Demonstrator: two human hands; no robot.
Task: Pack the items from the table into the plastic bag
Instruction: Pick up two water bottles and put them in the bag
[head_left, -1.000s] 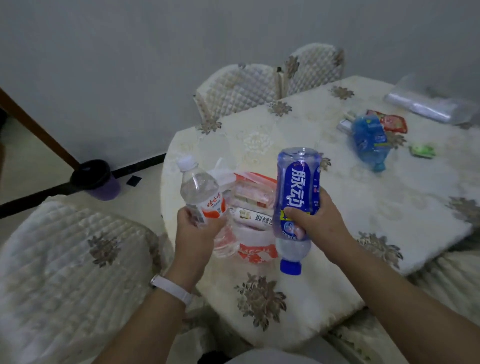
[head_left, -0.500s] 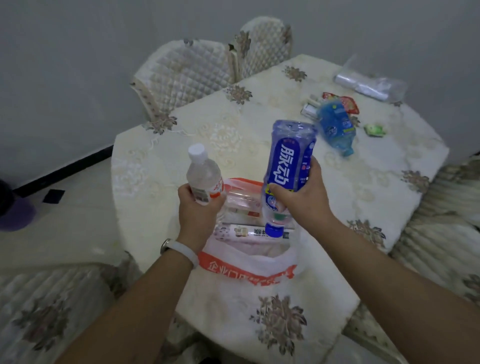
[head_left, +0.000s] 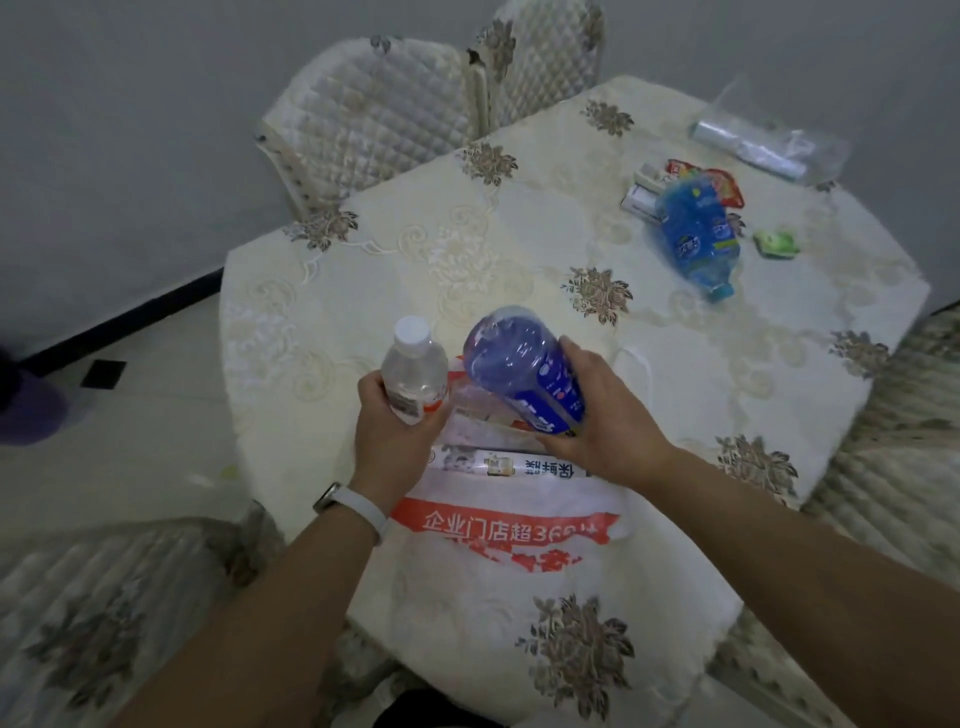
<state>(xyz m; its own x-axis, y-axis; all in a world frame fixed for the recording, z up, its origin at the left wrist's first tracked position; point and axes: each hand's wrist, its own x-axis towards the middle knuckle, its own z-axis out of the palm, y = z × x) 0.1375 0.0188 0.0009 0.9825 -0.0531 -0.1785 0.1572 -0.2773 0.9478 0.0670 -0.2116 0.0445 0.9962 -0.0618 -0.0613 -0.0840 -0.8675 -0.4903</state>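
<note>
Two-handed hold above the white plastic bag with an orange printed band (head_left: 509, 525). Curls left hand (head_left: 397, 436) round a small clear plastic bottle with a white cap (head_left: 415, 374), upright, over the bag's left edge. Wraps right hand (head_left: 602, 431) round a large blue plastic bottle (head_left: 524, 374), tilted base-up over the bag's mouth, lower end hidden. Shows a long white printed box (head_left: 509, 462) inside the bag. Finds, well beyond the bag on the cream embroidered table (head_left: 415, 260), a second blue bottle (head_left: 696, 228) on its side, a green packet (head_left: 776, 243) just beside it.
</note>
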